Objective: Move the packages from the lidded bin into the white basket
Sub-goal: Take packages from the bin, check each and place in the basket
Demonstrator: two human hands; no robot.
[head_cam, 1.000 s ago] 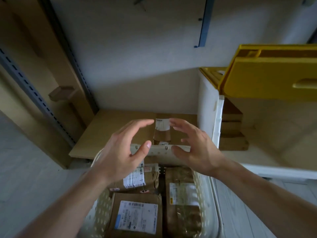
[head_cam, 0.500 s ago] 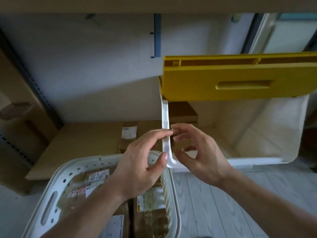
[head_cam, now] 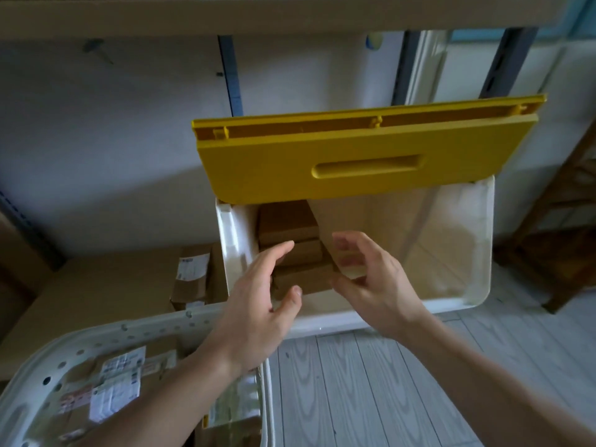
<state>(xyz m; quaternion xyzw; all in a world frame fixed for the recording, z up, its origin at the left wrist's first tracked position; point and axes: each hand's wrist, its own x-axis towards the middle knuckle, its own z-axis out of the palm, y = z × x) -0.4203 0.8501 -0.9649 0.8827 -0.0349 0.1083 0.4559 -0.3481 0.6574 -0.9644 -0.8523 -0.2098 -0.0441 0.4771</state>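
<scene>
The white bin [head_cam: 477, 246] stands in the middle with its yellow lid [head_cam: 361, 162] raised above it. A stack of brown cardboard packages [head_cam: 290, 227] sits against the bin's left inner wall. My left hand [head_cam: 261, 304] and my right hand [head_cam: 371, 285] hover over the bin's front rim on either side of the lowest package in the stack [head_cam: 306, 279], fingers spread and holding nothing. The white perforated basket [head_cam: 106, 333] is at lower left, with several labelled packages [head_cam: 116, 385] inside, partly hidden by my left forearm.
A labelled cardboard box [head_cam: 190, 279] sits on a low wooden shelf [head_cam: 96, 295] to the left of the bin. A shelf board runs overhead. Pale plank floor [head_cam: 354, 398] lies in front of the bin, and a wooden frame [head_cam: 554, 253] stands at the right.
The view has swung right from the basket to the bin. Both hands have moved from over the basket's rim into the bin's opening, toward the stacked packages.
</scene>
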